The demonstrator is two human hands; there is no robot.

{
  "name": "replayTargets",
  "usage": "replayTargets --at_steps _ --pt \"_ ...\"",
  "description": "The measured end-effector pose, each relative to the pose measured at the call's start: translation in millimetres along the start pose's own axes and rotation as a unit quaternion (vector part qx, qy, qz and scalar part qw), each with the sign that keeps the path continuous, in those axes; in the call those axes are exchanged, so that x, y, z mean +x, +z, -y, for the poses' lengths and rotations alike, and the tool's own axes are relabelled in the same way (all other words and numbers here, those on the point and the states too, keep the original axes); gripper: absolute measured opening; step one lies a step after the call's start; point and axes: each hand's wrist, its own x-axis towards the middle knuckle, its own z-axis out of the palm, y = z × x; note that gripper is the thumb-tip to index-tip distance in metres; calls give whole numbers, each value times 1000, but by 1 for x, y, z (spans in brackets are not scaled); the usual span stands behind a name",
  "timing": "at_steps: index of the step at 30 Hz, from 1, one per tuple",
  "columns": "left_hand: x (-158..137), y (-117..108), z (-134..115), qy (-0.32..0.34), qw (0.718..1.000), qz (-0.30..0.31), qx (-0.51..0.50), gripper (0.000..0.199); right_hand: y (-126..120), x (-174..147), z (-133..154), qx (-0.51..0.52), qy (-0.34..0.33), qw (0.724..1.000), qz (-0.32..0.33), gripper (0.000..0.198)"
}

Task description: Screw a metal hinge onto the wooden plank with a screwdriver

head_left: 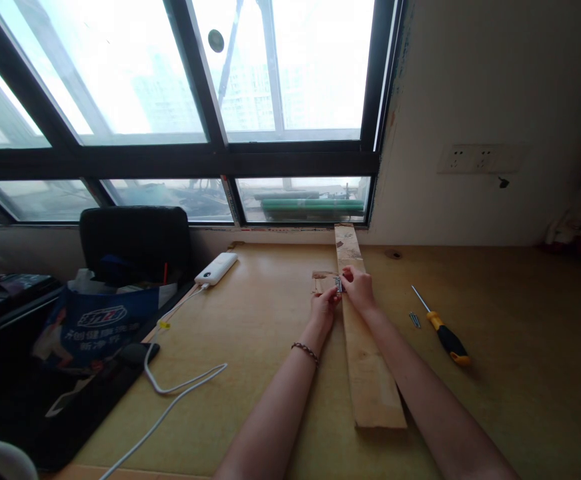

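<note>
A long pale wooden board point(370, 373) lies lengthwise on the table, its far end near the window. Against its left side sits a short wooden piece point(320, 283). Where the two meet is a small silver metal hinge point(339, 285), partly covered by fingers. My left hand point(324, 307) pinches the hinge from its near left side, and a braided bracelet is on that wrist. From the right, my right hand point(357, 288) reaches over the board, its fingers closed at the hinge's other edge. Fine details of the hinge are too small to tell.
A yellow-and-black screwdriver point(447, 337) lies on the table point(265, 347) right of the board, beside several screws point(415, 320). At the back left rests a white power bank point(217, 269) with a white cable point(180, 390). A black chair point(135, 240) and blue bag point(95, 320) stand left.
</note>
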Motion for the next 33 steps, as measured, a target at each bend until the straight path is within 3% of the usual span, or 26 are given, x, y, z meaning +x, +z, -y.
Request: replayTargets --at_steps 9,13,19,33 --pt "1 -1 0 -5 1000 12 5 21 8 6 -6 110 45 993 12 18" --pt "0 -1 0 -7 1000 3 2 21 9 8 -13 153 92 984 4 27" --pt "0 0 0 -4 1000 7 6 23 10 9 -14 182 88 979 15 34" --pt "2 1 1 12 1000 -1 19 35 12 9 -15 141 86 986 35 28"
